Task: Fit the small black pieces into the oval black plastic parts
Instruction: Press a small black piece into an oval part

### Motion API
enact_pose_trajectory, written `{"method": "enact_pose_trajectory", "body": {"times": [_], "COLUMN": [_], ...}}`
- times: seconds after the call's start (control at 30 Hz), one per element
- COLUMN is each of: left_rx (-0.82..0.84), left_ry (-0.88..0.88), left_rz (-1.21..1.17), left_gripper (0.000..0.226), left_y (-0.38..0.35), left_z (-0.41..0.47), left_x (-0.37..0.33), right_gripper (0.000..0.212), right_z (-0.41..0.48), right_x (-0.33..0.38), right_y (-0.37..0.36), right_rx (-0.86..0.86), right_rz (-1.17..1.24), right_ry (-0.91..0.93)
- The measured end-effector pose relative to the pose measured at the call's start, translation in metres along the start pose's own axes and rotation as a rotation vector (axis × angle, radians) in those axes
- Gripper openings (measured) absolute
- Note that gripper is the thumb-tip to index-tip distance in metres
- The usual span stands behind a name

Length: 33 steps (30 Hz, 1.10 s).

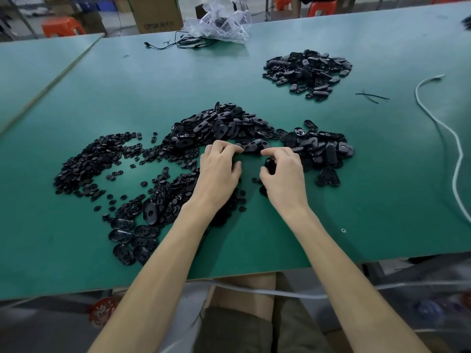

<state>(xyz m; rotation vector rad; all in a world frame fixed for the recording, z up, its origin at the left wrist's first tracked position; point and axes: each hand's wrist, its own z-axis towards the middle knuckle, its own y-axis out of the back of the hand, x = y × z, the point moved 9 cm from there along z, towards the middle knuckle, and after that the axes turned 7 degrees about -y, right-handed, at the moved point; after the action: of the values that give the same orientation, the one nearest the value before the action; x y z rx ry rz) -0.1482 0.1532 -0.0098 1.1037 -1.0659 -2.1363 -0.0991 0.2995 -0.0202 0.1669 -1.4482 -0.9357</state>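
Two bare hands at a green table w/ heaps of black plastic bits.

The right hand (283,171) holds one oval black plastic part (270,165) between thumb & curled fingers, just above the table, near the middle. The left hand (219,169) is just beside it, fingers bent & close together, tips down by the near edge of the big pile of oval parts (224,126); can't tell if it pinches anything. Small round black pieces (102,161) lie spread out to the left. More ovals sit right of the hands (321,146), near-left by the forearm (132,238), & in a far-right heap (308,70). The green table top (127,80) also has a white cord (456,149) at the right edge, & a clear plastic bag (219,24) w/ thin black wires (178,43) at the far side.
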Motion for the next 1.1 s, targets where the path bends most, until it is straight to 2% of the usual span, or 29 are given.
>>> {"method": "enact_pose_trajectory", "body": {"times": [0.2,0.3,0.37,0.43,0.53,0.63,0.9,1.0,1.1], "left_rx": [-0.124,-0.369,-0.449,-0.368,-0.139,-0.127,-0.059,-0.07,-0.121], "left_ry": [0.029,0.048,0.115,0.171,0.227,0.27,0.289,0.27,0.228], "left_rz": [-0.176,-0.267,-0.259,-0.05,0.298,0.39,0.414,0.309,0.09], "left_gripper": [0.02,0.017,0.019,0.022,0.021,0.018,0.026,0.03,0.036], "left_y": [0.012,0.04,0.049,0.045,0.023,0.025,0.024,0.024,0.023], "left_z": [0.001,-0.005,-0.009,-0.01,-0.011,-0.012,-0.012,-0.011,-0.011], "left_x": [0.002,0.002,0.01,0.016,0.018,0.021,0.026,0.025,0.023], "right_gripper": [0.022,0.02,0.02,0.021,0.02,0.02,0.019,0.019,0.018], "right_z": [-0.002,-0.003,-0.003,-0.003,-0.003,-0.004,-0.004,-0.003,-0.004], "right_x": [0.001,0.001,0.0,0.0,0.001,0.001,-0.001,-0.001,-0.001], "right_y": [0.006,0.008,0.009,0.009,0.009,0.009,0.009,0.01,0.011], "right_rx": [-0.007,-0.008,-0.008,-0.007,-0.006,-0.005,-0.001,-0.009,-0.012], "right_rz": [0.192,0.23,0.234,0.231,0.231,0.246,0.256,0.255,0.259], "right_ry": [-0.035,-0.053,-0.063,-0.064,-0.064,-0.075,-0.082,-0.079,-0.082]}}
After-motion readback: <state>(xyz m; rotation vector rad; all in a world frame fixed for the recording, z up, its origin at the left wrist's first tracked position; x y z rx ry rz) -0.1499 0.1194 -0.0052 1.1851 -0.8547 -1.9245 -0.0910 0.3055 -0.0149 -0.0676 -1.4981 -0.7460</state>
